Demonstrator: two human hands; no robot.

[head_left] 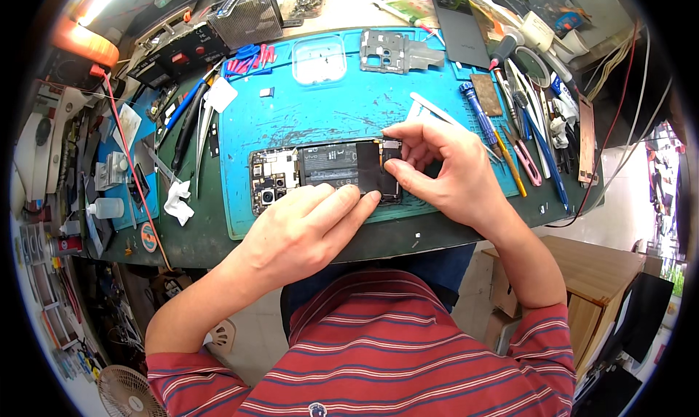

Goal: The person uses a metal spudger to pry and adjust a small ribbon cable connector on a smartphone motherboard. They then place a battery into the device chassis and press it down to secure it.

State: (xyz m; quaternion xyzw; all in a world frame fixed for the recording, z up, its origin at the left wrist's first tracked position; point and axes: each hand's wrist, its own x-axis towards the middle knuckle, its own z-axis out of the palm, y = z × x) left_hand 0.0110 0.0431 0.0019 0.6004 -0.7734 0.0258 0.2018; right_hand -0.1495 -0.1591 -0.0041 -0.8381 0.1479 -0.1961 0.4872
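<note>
An opened smartphone (331, 161) lies on the blue work mat (273, 118), its long side across in front of me. The battery fills its middle, the camera modules (268, 191) sit at its left end, and a black film (370, 168) covers part of the right. My left hand (306, 228) is closed, its fingertips pressed on the phone's near side by the battery and film. At the phone's right end my right hand (444, 166) is curled, index finger at the far corner and thumb on the end's inner parts. What lies under its fingertips is hidden.
A clear plastic box (319, 60) and a phone inner cover plate (393, 52) lie at the mat's far side. A dark phone back panel (460, 28) leans beyond. Screwdrivers and tweezers crowd the right; more tweezers (206, 129) and a crumpled tissue (178, 202) lie left.
</note>
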